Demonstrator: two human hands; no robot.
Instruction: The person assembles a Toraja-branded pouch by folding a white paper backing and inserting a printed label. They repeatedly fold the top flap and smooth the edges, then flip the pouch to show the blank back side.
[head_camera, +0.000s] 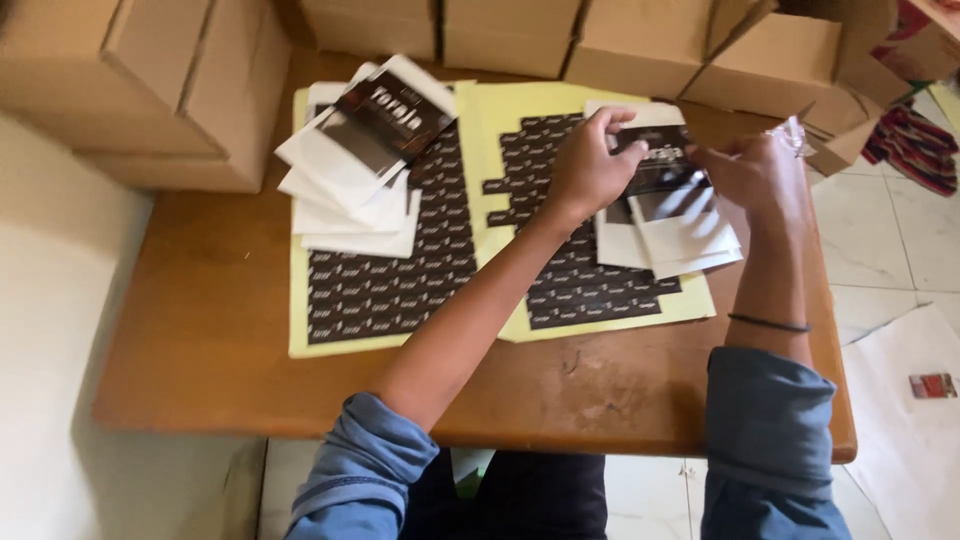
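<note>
Right of the frame's centre, the left hand (588, 168) pinches the top edge of a small dark glossy printed pouch (655, 160) between thumb and fingertips. The right hand (755, 175), blurred, grips its right side; finger positions unclear. Below lie white pouches (670, 240) on a yellow sticker sheet (590, 290).

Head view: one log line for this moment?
left hand: pinching dark pouch | right hand: at pouch, blurred | beneath: white pouch stack, yellow sticker sheet | wooden table
</note>
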